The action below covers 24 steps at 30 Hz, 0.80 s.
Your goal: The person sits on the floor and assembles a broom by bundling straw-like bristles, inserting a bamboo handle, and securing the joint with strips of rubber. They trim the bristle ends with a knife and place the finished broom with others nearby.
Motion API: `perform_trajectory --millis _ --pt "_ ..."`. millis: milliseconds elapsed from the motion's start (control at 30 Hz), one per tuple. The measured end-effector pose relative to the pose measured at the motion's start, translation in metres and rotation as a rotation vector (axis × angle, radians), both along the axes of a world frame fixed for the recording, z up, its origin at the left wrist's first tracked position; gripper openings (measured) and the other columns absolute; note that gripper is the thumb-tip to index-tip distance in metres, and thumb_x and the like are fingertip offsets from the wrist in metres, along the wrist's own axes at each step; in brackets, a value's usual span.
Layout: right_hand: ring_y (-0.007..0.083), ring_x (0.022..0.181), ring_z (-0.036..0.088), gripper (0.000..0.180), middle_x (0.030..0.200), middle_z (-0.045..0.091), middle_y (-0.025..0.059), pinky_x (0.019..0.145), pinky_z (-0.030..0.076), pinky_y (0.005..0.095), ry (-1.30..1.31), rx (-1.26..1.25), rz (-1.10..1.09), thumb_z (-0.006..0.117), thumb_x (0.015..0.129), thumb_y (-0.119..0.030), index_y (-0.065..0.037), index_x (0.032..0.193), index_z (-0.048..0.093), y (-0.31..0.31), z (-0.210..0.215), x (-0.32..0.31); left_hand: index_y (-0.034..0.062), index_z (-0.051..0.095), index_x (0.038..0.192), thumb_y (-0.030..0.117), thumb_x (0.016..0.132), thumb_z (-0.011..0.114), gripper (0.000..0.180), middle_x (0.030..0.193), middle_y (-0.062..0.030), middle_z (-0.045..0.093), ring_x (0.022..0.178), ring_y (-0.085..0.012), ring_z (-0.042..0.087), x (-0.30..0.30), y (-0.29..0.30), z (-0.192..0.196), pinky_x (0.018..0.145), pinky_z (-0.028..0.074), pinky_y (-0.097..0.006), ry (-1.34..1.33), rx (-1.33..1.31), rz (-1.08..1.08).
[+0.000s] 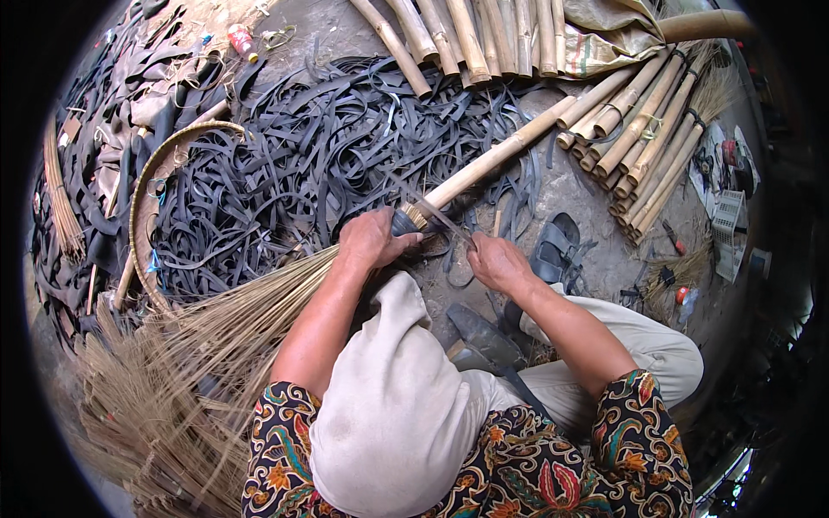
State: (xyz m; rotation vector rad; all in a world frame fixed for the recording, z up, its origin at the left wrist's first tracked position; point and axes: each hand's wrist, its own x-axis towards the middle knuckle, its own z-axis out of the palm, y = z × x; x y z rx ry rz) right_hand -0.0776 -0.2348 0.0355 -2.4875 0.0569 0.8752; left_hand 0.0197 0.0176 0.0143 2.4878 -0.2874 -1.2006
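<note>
A broom lies across my lap: its bamboo handle (pixel 505 151) runs up to the right, and its straw bristles (pixel 181 371) fan out to the lower left. My left hand (pixel 373 240) grips the broom at the dark rubber binding (pixel 406 223) where handle and bristles meet. My right hand (pixel 496 262) holds a thin knife (pixel 432 211) whose blade slants up-left across that binding.
A big heap of black rubber strips (pixel 319 155) covers the ground ahead. Bamboo poles (pixel 466 34) lie at the top, tied bundles of poles (pixel 648 129) at the right. A curved basket rim (pixel 151 190) stands left. Dark sandals (pixel 557 250) lie by my right knee.
</note>
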Motion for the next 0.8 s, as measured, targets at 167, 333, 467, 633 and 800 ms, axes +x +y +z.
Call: perform_trajectory --millis 167,333,467,633,800 --pt "0.0529 0.09 0.07 0.024 0.091 0.072 0.0319 0.081 0.055 0.0615 0.064 -0.046 0.069 0.056 0.103 -0.023 0.0 0.106 0.061 0.003 0.002 -0.005 -0.0018 0.065 0.124 0.065 0.085 0.081 0.079 0.122 -0.0251 0.07 0.117 -0.0418 0.071 -0.019 -0.005 -0.002 0.097 0.058 -0.05 -0.232 0.054 0.041" --pt "0.0537 0.093 0.07 0.028 0.092 0.071 0.033 0.083 0.054 0.0625 0.029 -0.012 -0.02 0.055 0.103 -0.025 0.001 0.109 0.063 0.004 0.006 -0.008 -0.0019 0.063 0.126 0.062 0.083 0.085 0.08 0.124 -0.0246 0.069 0.117 -0.0429 0.07 -0.006 0.001 -0.002 0.095 0.059 -0.05 -0.14 -0.007 0.048" --pt "0.0539 0.094 0.07 0.028 0.094 0.071 0.0333 0.083 0.053 0.0632 0.08 -0.074 -0.036 0.055 0.104 -0.025 0.0 0.111 0.063 0.008 0.007 -0.008 -0.0026 0.058 0.13 0.059 0.08 0.088 0.085 0.127 -0.0244 0.067 0.116 -0.0441 0.071 -0.005 -0.001 0.005 0.095 0.059 -0.05 -0.071 0.015 0.0" --pt "0.0545 0.093 0.07 0.03 0.093 0.071 0.0349 0.083 0.053 0.0632 0.049 0.018 -0.055 0.054 0.104 -0.027 0.001 0.11 0.063 0.012 0.004 -0.011 -0.0011 0.059 0.13 0.058 0.083 0.085 0.08 0.127 -0.0236 0.067 0.115 -0.0433 0.071 -0.01 0.0 0.007 0.095 0.059 -0.051 -0.186 0.011 0.033" --pt "0.0549 0.092 0.069 0.029 0.093 0.071 0.0343 0.082 0.053 0.0632 0.033 -0.003 -0.088 0.054 0.104 -0.027 0.0 0.11 0.062 0.009 0.001 -0.01 -0.0015 0.063 0.125 0.06 0.088 0.08 0.074 0.125 -0.0249 0.071 0.116 -0.0437 0.071 0.005 0.008 -0.001 0.097 0.058 -0.051 0.067 -0.061 -0.009"
